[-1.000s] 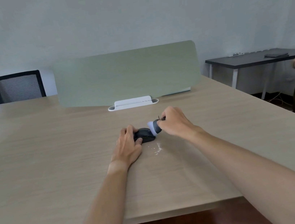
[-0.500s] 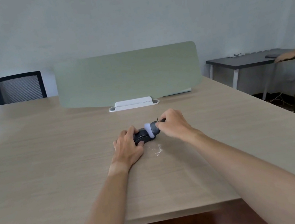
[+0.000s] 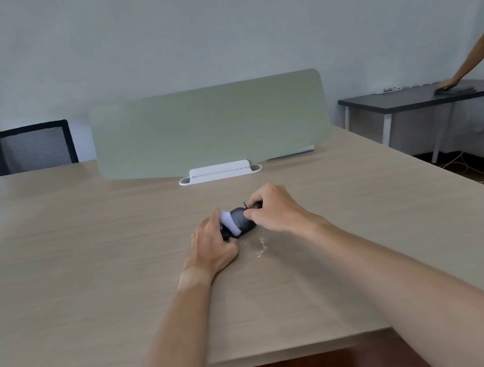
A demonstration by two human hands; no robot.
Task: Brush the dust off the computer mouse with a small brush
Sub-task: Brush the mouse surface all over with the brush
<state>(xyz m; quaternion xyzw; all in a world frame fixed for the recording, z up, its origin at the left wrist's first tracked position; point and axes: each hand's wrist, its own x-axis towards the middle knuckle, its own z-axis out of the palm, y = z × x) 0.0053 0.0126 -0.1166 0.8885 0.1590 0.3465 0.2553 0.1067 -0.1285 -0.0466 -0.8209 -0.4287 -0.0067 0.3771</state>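
A wide wooden table [image 3: 93,282] carries a pale green divider panel [image 3: 211,125] standing in a white base [image 3: 220,172] at its far side. Near the middle, the left hand [image 3: 212,246] lies over the black computer mouse [image 3: 230,231], fingers curled around its left side, pinning it to the table. The right hand [image 3: 275,209] grips the small brush [image 3: 241,218], whose white bristles [image 3: 229,221] rest on the mouse, with white dust specks [image 3: 260,247] just beside it.
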